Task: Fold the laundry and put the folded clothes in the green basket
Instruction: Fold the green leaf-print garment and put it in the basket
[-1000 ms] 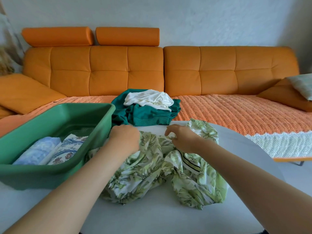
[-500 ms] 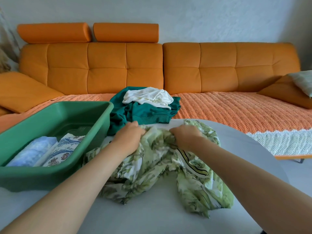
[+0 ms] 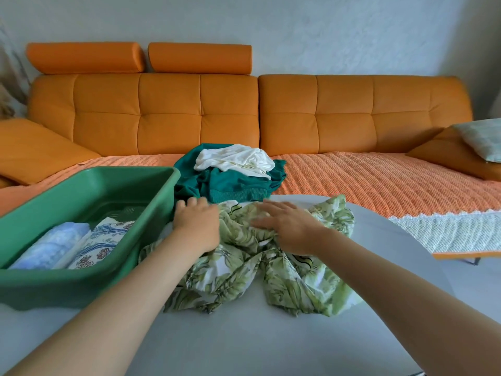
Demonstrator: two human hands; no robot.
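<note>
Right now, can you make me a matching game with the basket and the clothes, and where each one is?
Things:
1 green basket
2 white cloth
3 leafy cloth
4 teal cloth

Places:
A crumpled on the table
B top of the pile
C at the left, holding folded clothes
D under the white cloth

Pairs: 1-C, 2-B, 3-A, 4-D

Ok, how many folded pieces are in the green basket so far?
2. A pale blue roll lies at the left of the green basket, and a blue-patterned white piece lies right beside it. The basket's near wall may hide more.
</note>
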